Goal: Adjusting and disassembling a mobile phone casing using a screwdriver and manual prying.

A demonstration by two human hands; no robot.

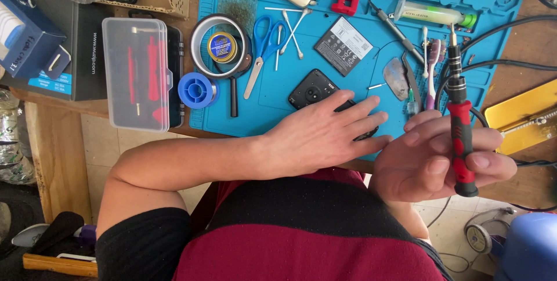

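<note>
On the blue mat (232, 115) we see scissors (264, 46) beside a magnifying glass (223, 49), cotton swabs (290, 28), a flat battery (343, 44) and a syringe (435, 14). Left of the mat we find a clear plastic case (136, 72) and a blue spool (197, 90).

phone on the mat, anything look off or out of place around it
The black phone lies back-up under the left hand, its rear cover off, and its battery sits loose above it. Cotton swabs lie scattered. The right hand holds a red screwdriver.
</note>
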